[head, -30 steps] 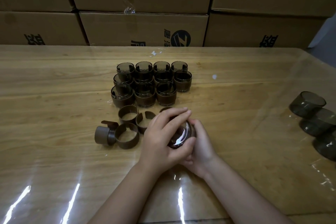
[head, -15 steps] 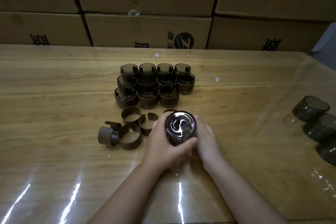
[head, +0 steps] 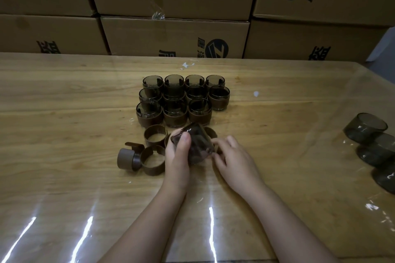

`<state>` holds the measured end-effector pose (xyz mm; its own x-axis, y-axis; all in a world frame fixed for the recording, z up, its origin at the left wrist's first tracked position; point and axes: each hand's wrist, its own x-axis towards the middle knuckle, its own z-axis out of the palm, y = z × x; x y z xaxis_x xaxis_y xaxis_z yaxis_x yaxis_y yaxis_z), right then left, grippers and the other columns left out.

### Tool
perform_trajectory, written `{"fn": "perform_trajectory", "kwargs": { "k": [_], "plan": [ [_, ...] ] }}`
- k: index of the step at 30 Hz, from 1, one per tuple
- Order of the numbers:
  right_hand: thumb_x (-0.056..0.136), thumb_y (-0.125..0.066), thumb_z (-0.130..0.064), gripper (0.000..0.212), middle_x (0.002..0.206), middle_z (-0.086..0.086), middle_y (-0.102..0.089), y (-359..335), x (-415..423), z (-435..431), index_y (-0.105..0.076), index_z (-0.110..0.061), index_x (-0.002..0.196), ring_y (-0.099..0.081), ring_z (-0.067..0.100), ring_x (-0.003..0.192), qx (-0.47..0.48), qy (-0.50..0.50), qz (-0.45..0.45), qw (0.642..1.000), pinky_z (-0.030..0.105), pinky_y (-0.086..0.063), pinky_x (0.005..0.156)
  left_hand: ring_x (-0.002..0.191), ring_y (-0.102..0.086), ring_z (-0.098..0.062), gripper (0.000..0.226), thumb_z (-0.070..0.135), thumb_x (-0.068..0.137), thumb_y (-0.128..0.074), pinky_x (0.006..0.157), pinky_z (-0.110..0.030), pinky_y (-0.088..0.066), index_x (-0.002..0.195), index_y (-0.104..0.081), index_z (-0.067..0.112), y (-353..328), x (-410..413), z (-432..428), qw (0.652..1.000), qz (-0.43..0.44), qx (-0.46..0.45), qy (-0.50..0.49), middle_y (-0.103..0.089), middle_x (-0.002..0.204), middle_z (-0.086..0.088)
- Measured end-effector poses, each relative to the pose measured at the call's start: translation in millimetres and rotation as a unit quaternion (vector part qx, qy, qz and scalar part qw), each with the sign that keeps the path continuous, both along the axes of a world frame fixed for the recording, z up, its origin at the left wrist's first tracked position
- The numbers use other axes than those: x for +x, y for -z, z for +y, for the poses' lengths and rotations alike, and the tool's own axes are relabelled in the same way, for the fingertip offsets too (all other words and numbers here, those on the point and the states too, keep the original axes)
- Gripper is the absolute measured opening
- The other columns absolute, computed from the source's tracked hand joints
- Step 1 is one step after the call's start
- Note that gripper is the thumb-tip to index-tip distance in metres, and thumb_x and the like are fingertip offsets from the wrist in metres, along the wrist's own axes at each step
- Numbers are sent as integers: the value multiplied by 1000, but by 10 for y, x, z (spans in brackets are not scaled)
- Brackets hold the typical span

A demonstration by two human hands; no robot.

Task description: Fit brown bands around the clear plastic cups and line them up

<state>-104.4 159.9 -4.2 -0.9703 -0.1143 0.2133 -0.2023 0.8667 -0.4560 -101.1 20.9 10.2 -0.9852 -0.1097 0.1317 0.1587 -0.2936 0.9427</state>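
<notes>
Left hand (head: 177, 159): grasps the clear plastic cup (head: 198, 145) from the left, with the thumb laid across its side wall. Right hand (head: 236, 161): fingers curled, fingertips pinching the cup's lower right edge. The cup is held tilted just above the worktop (head: 64, 124), at the centre of the frame. Motion blur hides whether a band sits on it.

Loose brown bands (head: 152, 169): lying directly left of the hands. Two stand as open rings, and one more shows partly behind the held cup. A rolled band (head: 125, 159) lies on its side at the left end of this group, touching the nearest ring.

Banded cups (head: 175, 111): eleven units, just beyond the hands. They stand upright in three close rows of four, four and three.

Bare cups (head: 364, 129): three units at the right edge of the frame, well apart from the rows.

Cardboard boxes (head: 171, 34): stacked along the far edge of the worktop, across the top of the frame.
</notes>
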Motion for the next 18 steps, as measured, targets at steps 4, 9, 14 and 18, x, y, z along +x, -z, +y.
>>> {"fn": "perform_trajectory", "kwargs": {
  "k": [4,9,14,18],
  "plan": [
    [94,-57,-15,14,103,-11,-50,-4,-4,20,-63,-20,106,-54,10,90,-91,37,22,995,15,-36,63,90,-67,-17,78,65,58,-67,76,-30,-54,112,-57,9,24,-9,-8,996,22,-82,37,-70,97,-4],
    [88,-68,-11,21,120,-7,-37,-98,-14,99,-61,-29,83,-52,13,111,-291,120,122,941,14,-43,86,82,-70,-24,62,36,63,-77,55,-32,-57,119,-50,36,32,-1,31,988,23,-81,127,-66,104,13],
    [91,-59,-22,20,92,-23,-61,-247,19,149,-60,-41,85,-57,-3,83,-437,69,144,885,11,-43,74,98,-69,-32,68,21,65,-82,58,-34,-57,120,-50,46,71,-31,44,983,-25,-50,175,-61,120,3],
    [100,-50,-17,25,70,-21,-61,-272,15,147,-64,-33,87,-53,-2,63,-520,82,95,845,13,-42,57,101,-67,-25,65,16,66,-81,65,-33,-57,120,-53,39,113,-71,43,980,-44,-47,188,-62,117,2]
  ]
}}
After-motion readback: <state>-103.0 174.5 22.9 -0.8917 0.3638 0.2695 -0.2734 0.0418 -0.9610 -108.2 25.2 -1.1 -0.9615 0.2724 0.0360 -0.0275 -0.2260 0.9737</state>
